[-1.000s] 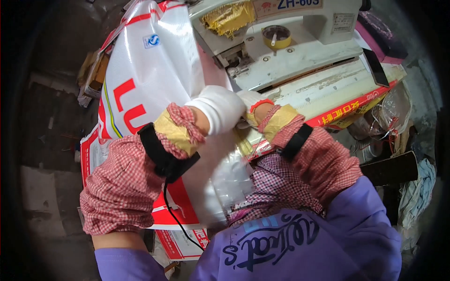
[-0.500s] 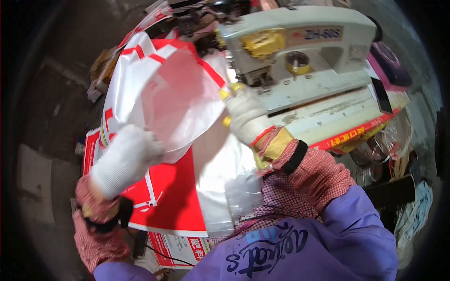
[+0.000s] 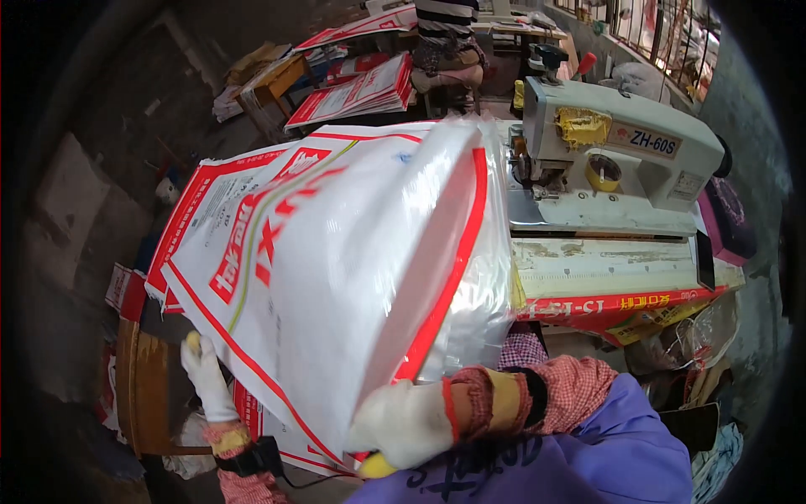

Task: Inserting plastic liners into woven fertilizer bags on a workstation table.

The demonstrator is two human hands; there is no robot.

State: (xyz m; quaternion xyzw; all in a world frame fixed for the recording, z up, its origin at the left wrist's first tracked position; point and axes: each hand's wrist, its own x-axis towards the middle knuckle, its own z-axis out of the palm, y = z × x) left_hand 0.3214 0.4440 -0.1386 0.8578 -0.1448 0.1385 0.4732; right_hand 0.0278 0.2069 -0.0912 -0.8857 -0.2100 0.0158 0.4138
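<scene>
Woven sack (image 3: pixel 336 277), white with red edging and red print, is held up and tilted across the middle of the view, well above the stack of flat sacks (image 3: pixel 180 252) that lies to the left; its far upper end reaches the industrial sewing machine (image 3: pixel 617 160) at the far right. A clear plastic liner (image 3: pixel 491 286) is seen hanging along its right edge. Judged from this, the sack has been lifted off the pile but not yet laid under the needle, so any stitching is taken to be still ahead. The machine's worn table (image 3: pixel 604 265) is seen below the machine, a red strip along its near edge. The right hand (image 3: pixel 411 420), in a white glove, is closed on the sack's near lower corner. The left hand (image 3: pixel 206 378), also gloved, is at the near left with its fingers extended beside the sack's left edge; a grip cannot be told.
</scene>
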